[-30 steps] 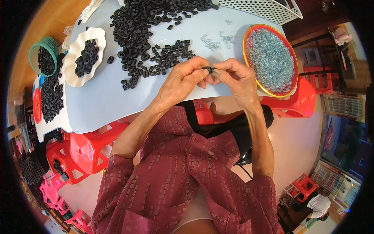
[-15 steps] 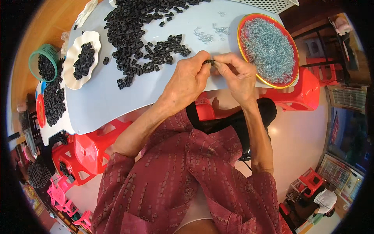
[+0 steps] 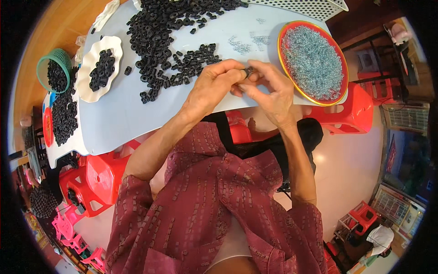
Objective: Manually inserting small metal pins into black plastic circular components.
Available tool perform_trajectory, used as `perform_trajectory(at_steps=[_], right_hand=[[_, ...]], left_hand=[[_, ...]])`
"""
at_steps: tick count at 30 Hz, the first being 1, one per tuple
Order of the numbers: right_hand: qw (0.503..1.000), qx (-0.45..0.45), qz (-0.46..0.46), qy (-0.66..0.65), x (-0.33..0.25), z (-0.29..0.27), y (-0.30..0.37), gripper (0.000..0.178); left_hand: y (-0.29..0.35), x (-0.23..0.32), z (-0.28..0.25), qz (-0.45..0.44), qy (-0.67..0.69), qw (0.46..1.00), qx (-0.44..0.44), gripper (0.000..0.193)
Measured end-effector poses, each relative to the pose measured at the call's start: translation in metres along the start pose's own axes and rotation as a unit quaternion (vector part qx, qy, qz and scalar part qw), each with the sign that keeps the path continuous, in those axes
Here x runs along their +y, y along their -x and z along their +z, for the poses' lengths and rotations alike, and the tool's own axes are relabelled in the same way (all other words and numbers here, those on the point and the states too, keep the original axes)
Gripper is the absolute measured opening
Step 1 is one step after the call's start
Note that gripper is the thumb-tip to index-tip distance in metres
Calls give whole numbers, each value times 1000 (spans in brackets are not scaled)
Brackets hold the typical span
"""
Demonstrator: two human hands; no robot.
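My left hand [image 3: 211, 86] and my right hand [image 3: 273, 93] meet above the near edge of the pale table. Pinched between their fingertips is a small black ribbed part [image 3: 248, 71], mostly covered by the fingers. The fingers of both hands are curled in around it. Beyond my left hand spreads a pile of small black parts [image 3: 153, 50], short and cylindrical, some with a hole through them. Right of my right hand, a red round tray [image 3: 284, 58] with a gold rim carries a heap of tiny shiny grey-clear pieces [image 3: 315, 64].
A white scalloped dish [image 3: 84, 89] of black parts is at left, beside a green basket [image 3: 64, 57]. Loose tiny pieces [image 3: 242, 44] lie on the table [image 3: 123, 123]. A white perforated basket [image 3: 315, 8] sits at the far edge. Red stools [image 3: 351, 112] stand below.
My right hand has turned and its fingers have closed further over the black part. Both hands have drawn slightly closer together, and the view has shifted a little.
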State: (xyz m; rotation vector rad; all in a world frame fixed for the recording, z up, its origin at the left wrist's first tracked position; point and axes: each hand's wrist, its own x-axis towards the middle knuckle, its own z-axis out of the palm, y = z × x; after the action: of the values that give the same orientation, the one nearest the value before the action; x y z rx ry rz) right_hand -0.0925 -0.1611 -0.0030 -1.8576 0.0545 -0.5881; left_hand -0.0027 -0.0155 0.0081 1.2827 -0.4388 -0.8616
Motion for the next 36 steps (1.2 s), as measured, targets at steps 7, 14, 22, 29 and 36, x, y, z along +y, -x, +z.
perform_trajectory(at_steps=[7,14,22,29,36], right_hand=[[988,18,-46,145,-10,14,-4,36],[978,31,-81,192,-1,18,-3,33],[974,49,-108,193,0,22,-1,36],[965,63,-123,224,-6,26,0,36],[977,24,-83,193,-34,14,-22,26]], left_hand=[[-8,6,-5,-22,43,999,-12,25],[-18,8,-14,-72,40,995,-58,29],[-17,8,-15,-53,-20,997,-56,29],[-13,9,-18,-46,-38,996,-71,29],[-11,3,-13,-12,89,995,-38,31]])
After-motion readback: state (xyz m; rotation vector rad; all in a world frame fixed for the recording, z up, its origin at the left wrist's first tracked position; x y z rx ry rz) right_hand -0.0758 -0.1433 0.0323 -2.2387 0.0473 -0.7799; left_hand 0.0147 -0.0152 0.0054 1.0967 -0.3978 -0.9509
